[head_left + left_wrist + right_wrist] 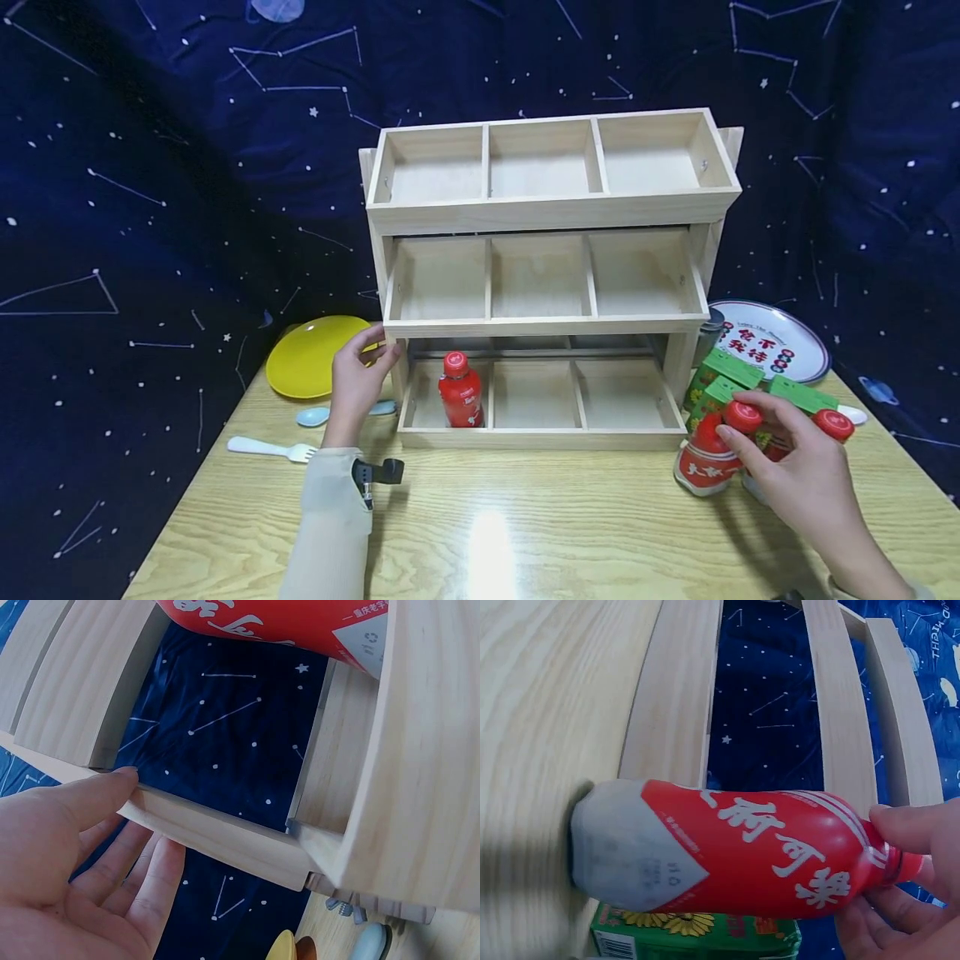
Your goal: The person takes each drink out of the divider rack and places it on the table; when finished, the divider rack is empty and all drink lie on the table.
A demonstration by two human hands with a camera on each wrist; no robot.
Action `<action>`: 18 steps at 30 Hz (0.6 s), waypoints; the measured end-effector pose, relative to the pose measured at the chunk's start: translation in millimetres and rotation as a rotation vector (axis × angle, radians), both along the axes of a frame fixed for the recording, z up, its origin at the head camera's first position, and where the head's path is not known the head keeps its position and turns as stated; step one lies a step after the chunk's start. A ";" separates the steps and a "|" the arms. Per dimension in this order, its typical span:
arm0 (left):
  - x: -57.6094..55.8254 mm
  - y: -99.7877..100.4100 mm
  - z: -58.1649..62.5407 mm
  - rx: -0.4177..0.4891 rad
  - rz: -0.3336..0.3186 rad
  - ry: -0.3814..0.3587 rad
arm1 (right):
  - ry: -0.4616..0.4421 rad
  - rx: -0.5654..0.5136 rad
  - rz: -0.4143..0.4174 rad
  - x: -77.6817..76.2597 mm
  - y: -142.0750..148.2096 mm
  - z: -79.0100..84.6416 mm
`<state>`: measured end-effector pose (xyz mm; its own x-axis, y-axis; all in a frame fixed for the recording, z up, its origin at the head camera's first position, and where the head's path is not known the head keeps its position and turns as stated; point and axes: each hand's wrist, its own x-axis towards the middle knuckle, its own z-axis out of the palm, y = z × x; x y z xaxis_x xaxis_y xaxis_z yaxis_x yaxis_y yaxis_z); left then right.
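Observation:
My right hand [806, 475] grips a red-labelled soda bottle [705, 458] by the neck, just under its cap. In the right wrist view the bottle [757, 851] shows white lettering, and its base is at or close to the tabletop; contact is unclear. Partly hidden behind that hand is a second red-capped bottle [834, 425]. My left hand [356, 383] holds the left upright of a three-tier wooden shelf [536, 325], thumb on one side and fingers on the other in the left wrist view [112, 862]. Another red bottle [461, 393] stands in the bottom tier's left compartment.
Green cartons [727, 367] stand right of the shelf, before a white plate [806, 350] with red characters. A yellow plate [303, 358], a blue spoon [311, 416] and a white fork [262, 447] lie at the left. A starry dark cloth [187, 208] hangs behind.

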<state>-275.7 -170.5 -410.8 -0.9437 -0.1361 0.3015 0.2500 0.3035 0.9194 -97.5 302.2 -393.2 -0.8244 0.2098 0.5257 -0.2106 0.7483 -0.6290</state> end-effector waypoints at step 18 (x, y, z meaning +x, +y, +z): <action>1.4 0.0 0.4 -0.005 0.006 -0.016 | 0.239 0.041 0.232 -16.2 -61.5 32.1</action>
<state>-274.4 -170.5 -410.4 -0.9476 -0.1399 0.2873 0.2338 0.3094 0.9217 -113.7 240.7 -361.1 -0.7002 0.0058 0.7139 -0.5159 0.6871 -0.5116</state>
